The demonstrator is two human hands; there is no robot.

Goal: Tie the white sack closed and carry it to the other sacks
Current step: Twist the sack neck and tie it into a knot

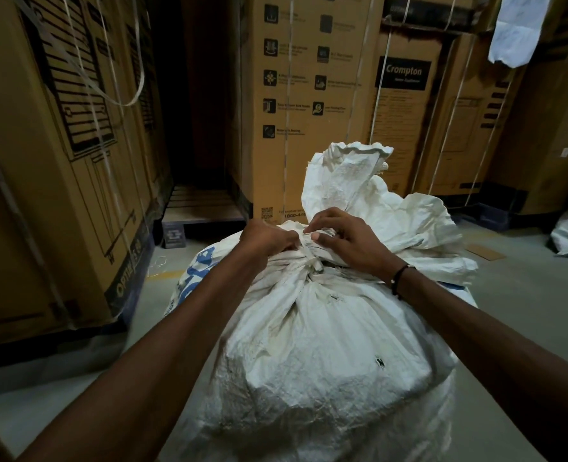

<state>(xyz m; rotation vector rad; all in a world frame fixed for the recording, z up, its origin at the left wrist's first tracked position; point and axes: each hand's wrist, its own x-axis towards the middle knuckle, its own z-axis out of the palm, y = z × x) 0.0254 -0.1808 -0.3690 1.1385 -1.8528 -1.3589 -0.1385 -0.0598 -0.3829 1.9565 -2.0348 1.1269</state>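
Both hands at the tied neck of the sack, on the floor among stacked cartons.

Tall brown cardboard cartons (pixel 59 155) stand at left. The left hand (pixel 267 238) grips the gathered neck of the full white woven plastic sack (pixel 316 355); the right hand (pixel 349 240) pinches the flat white strap (pixel 311 253) wound around it. Sack body lies below both hands, loose mouth above.

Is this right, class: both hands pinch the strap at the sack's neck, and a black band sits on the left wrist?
One detail is wrong. The head view shows the black band on the right wrist. Both the left hand and right hand do pinch the strap at the sack's neck.
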